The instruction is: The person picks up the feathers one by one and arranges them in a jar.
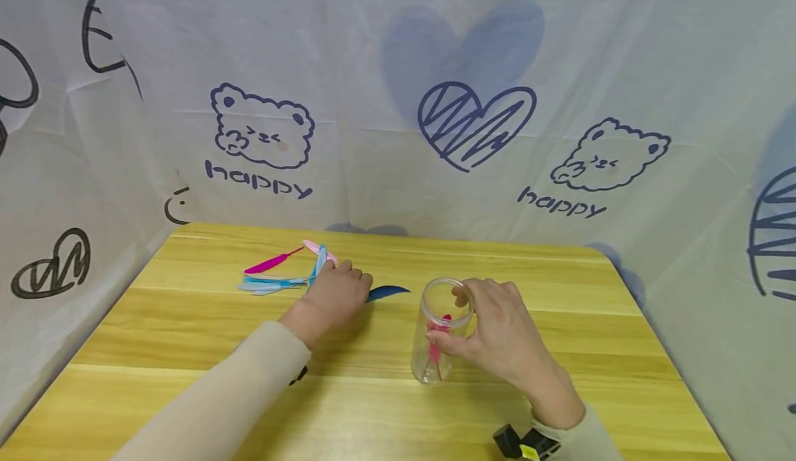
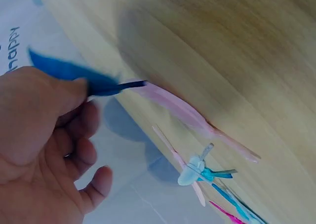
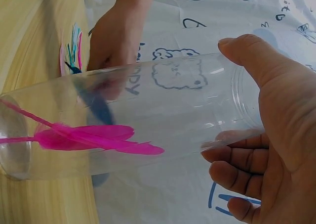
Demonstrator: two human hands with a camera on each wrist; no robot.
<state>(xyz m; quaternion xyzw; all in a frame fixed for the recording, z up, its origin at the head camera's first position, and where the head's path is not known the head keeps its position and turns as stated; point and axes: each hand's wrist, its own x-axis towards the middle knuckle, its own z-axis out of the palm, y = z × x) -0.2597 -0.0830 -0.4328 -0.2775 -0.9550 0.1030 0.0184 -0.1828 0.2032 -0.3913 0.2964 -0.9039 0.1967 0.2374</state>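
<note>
My left hand (image 1: 336, 294) pinches a dark blue feather (image 2: 74, 75) between thumb and forefinger, its quill pointing away from the palm in the left wrist view. The other fingers of that hand are loosely bent. With my right hand (image 1: 505, 333) I grip a clear cylindrical jar (image 1: 418, 350) near its open rim, thumb on one side and fingers on the other. The jar stands upright on the table. Inside it, magenta feathers (image 3: 94, 137) rest with their quills at the bottom and their tips up. The blue feather is outside the jar, to its left.
Beyond my left hand lies a loose group of feathers: a magenta feather (image 1: 267, 264), light blue feathers (image 1: 270, 284) and pale pink ones (image 2: 180, 110). They are on a wood-grain table (image 1: 186, 350). A white printed cloth (image 1: 361, 129) hangs behind the table and along its sides.
</note>
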